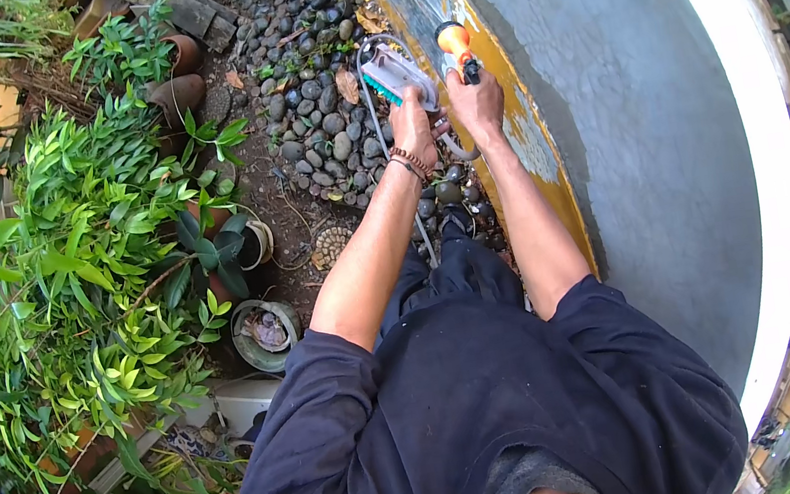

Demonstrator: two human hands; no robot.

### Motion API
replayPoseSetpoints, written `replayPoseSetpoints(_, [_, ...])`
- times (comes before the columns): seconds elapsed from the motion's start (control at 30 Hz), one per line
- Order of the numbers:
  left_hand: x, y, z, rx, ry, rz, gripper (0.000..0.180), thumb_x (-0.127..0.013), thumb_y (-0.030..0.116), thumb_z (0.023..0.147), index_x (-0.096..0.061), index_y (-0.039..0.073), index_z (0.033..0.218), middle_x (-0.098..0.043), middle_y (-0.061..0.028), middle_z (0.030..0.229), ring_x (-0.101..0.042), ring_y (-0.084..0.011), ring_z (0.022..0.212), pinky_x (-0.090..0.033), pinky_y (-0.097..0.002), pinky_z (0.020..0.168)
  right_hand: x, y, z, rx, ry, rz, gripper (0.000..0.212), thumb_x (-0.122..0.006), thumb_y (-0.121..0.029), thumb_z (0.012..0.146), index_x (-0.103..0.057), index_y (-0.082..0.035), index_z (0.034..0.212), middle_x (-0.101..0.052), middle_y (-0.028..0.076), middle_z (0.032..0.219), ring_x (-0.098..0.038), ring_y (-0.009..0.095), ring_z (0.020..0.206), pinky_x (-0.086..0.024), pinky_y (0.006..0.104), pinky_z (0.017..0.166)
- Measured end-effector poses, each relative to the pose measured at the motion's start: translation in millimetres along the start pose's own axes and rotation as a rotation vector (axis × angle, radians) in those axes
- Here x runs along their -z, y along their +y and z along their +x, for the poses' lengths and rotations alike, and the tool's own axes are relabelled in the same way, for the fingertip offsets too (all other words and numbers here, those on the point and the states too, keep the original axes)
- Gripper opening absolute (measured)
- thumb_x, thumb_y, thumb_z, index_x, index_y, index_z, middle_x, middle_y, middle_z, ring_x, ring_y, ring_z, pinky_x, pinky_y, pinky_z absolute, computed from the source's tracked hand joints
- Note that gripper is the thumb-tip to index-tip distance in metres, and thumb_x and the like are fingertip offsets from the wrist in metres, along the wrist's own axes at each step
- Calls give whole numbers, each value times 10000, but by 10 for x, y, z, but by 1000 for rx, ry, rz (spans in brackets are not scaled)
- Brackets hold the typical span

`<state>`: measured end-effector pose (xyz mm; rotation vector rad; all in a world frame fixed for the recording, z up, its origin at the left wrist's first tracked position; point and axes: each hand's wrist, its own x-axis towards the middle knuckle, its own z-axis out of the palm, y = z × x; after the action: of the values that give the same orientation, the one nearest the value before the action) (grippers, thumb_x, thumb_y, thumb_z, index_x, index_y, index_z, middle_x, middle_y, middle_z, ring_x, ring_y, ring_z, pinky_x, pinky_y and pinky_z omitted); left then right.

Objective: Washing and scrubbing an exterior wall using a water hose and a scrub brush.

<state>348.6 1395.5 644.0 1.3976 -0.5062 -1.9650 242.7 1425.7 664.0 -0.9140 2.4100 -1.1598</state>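
My left hand (413,131) is closed on a scrub brush (403,76) with a pale back and teal bristles, held over the pebbles. Beaded bands circle that wrist. Just to the right, my right hand (478,104) grips an orange and black hose spray nozzle (454,42). Water sprays from its tip toward the far end of a yellow ledge (544,160) with worn, peeling paint. A pale hose (367,89) loops around the brush and runs down past my left wrist. My fingers partly hide both handles.
Dark pebbles (327,120) cover the ground ahead. Leafy potted plants (84,260) crowd the left side, with a round grey pot (266,336) near my left elbow. A smooth grey surface (651,130) with a bright white edge (769,144) spreads to the right of the ledge.
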Motion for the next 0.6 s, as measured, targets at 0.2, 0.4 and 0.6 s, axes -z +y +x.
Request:
replayPoseSetpoints(0.2, [503, 191, -321, 19, -28, 76, 381, -579, 370, 933, -576, 75, 1174, -654, -81, 995, -696, -231, 810, -591, -404, 666, -74, -118, -428, -20, 16, -47, 330, -603, -333, 898, -712, -22, 894, -710, 244, 809, -700, 452, 808, -532, 543, 735])
replayPoseSetpoints(0.4, [1023, 336, -479, 50, -73, 79, 386, -574, 358, 940, -581, 69, 1197, -657, -81, 992, -705, -240, 791, -603, -403, 665, -72, -109, -894, -25, 87, 1, 342, -632, -300, 912, -687, 14, 788, -680, 256, 733, -695, 453, 766, -513, 528, 673])
replayPoseSetpoints(0.6, [1189, 305, -583, 80, -123, 96, 367, -575, 349, 949, -590, 71, 1188, -658, -70, 981, -707, -242, 803, -599, -412, 680, 25, 17, -1377, -11, 204, 121, 425, -674, -346, 915, -649, 52, 768, -653, 210, 652, -668, 377, 629, -477, 494, 600])
